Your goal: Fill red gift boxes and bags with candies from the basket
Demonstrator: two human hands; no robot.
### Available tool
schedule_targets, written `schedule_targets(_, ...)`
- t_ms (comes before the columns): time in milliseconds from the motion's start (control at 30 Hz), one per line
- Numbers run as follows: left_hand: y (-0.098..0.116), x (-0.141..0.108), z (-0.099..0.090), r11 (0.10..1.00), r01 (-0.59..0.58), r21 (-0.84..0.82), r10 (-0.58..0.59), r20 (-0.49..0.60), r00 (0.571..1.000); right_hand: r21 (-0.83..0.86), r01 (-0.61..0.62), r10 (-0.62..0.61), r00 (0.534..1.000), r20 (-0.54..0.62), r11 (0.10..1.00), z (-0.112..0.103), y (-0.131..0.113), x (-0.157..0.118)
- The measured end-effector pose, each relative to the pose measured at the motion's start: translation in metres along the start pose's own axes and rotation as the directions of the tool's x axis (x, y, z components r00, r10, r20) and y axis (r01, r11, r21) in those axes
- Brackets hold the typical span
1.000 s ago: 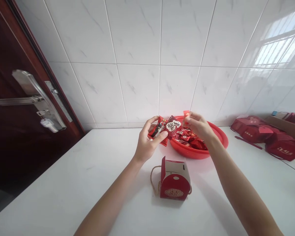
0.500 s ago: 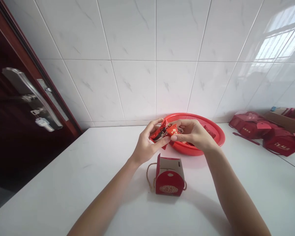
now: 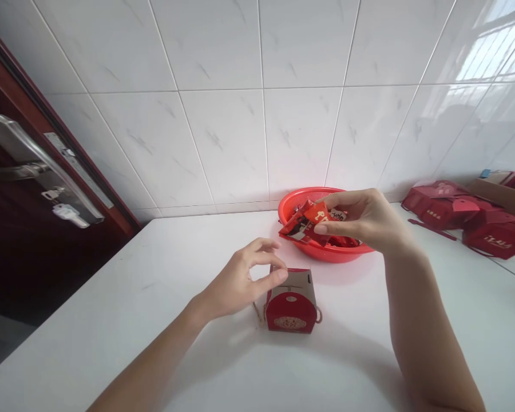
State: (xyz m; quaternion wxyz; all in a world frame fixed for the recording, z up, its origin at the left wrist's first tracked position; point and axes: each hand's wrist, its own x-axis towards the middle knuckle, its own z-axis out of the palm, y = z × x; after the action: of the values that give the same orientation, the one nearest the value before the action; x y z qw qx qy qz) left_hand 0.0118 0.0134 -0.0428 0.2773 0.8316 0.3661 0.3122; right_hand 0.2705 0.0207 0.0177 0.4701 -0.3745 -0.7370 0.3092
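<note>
Between the thumb and fingers of my right hand (image 3: 364,220) are red candy packets (image 3: 306,222); they overlap, so I cannot tell how many. They hang over the near left side of a red plastic basket (image 3: 285,200), which has more wrapped pieces inside. My left hand (image 3: 251,274) holds nothing, its fingers curved and apart, just over the left side of a small red gift box (image 3: 290,315). That box stands upright on the white table with its top flaps showing pale cardboard, and twisted rope handles hang at its sides.
Several red boxes (image 3: 495,234) lie at the right by the wall, with an open cardboard carton (image 3: 498,191) behind them. White tiles (image 3: 223,143) rise along the table's back edge. A dark red door (image 3: 8,229) with keys in its lock is at the left.
My left hand has let go of the candy packets and come down toward the gift box. My right hand has moved right with the packets. The view has shifted slightly.
</note>
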Motion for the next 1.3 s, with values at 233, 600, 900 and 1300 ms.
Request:
schedule_targets(233,0.000,-0.009,0.016,0.995,0.073,0.071,-0.076,0.036,0.996,-0.042,0.004,0.009,0.955,0.295,0.999,0.015,-0.004,0.001)
schedule_targets(600,0.020,-0.010,0.003,0.964,0.266,0.002,-0.257,0.264,0.930,-0.016,-0.085,0.081,0.863,0.499,0.996,0.029,-0.001,0.005)
schedule_targets(900,0.016,-0.016,-0.002,0.938,0.341,0.058,-0.339,0.347,0.874,-0.392,-0.080,0.275,0.838,0.471,0.916,0.031,-0.009,0.001)
schedule_targets(1300,0.012,-0.020,-0.002,0.938,0.343,0.043,-0.339,0.309,0.889,-0.554,-0.135,0.432,0.782,0.450,0.822,0.037,-0.008,0.000)
